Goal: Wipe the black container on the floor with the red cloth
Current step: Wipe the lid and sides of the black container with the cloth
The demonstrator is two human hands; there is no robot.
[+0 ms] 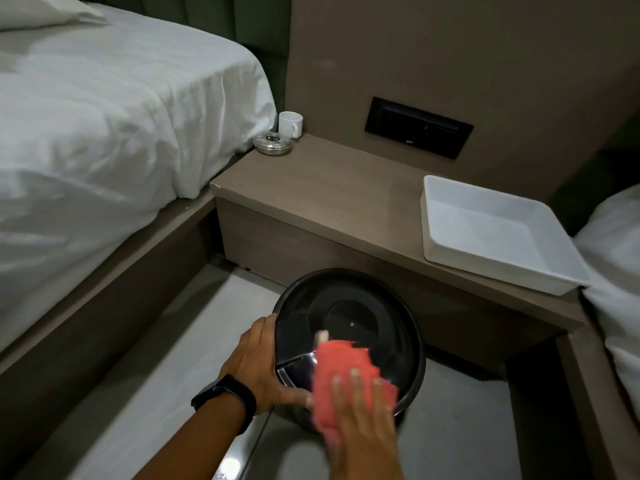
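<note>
A round black container (377, 310) with a glossy lid stands on the floor in front of the bedside shelf. My left hand (263, 362), with a black band on the wrist, grips its left rim. My right hand (360, 407) lies flat on the red cloth (341, 367) and presses it against the near part of the lid. The hand and cloth are motion-blurred. The cloth hides part of the lid's front edge.
A low brown bedside shelf (332, 195) runs behind the container, carrying a white tray (491, 233), a white mug (291, 123) and a round metal dish (272, 144). A white-sheeted bed (104, 116) is at left, another bed edge (613, 254) at right. Pale floor (173, 341) lies between.
</note>
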